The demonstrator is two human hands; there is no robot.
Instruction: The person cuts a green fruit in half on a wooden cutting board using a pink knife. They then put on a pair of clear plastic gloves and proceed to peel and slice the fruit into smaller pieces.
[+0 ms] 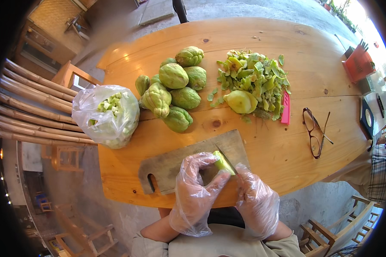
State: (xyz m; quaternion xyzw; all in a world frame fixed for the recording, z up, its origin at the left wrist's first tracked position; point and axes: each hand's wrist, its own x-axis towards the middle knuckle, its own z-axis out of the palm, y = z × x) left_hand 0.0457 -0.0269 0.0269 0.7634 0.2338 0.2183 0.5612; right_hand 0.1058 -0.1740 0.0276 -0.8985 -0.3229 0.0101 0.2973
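Observation:
My left hand (196, 189), in a clear plastic glove, holds a peeled piece of chayote (222, 163) between thumb and fingers above the wooden cutting board (170, 163). In my right hand (255, 199), gloved the same way, is a knife (225, 158), its blade against the right side of the piece. Whole chayotes (173, 76) lie in a group beyond the board. Left of them stands a clear plastic bag (83, 112) with diced green pieces (111, 103) inside. A heap of peelings (265, 77) lies at the back right, with a peeled chayote (239, 101) at its near edge.
A pink peeler (286, 107) lies beside the peelings, and eyeglasses (313, 131) rest farther right on the wooden table (270, 147). An orange-red container (358, 64) stands near the right edge. A person in plaid clothing (379, 170) is partly visible at the right. Wooden chairs (321, 234) stand nearby.

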